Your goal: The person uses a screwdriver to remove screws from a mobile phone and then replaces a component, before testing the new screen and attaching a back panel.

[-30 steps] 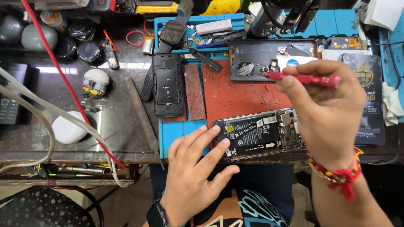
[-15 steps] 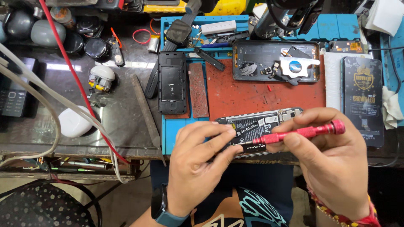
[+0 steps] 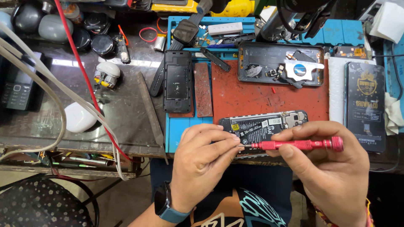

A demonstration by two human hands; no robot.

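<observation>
Between both hands, the opened black phone (image 3: 263, 126) looks fragile, the left hand (image 3: 202, 166) steadying its edge while the right hand's (image 3: 332, 168) grip pinches a slim red metal screwdriver (image 3: 294, 145).

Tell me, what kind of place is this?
Probably a phone repair bench. An opened phone lies under the right hand, which holds a red screwdriver; another gutted phone and a blue work mat sit nearby.

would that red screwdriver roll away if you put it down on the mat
Probably. The red screwdriver has a round, slim metal shaft, so it would likely roll. Its knurled grip may slow it slightly. It looks stiff and light, held by the right hand fingertips alone.
</observation>
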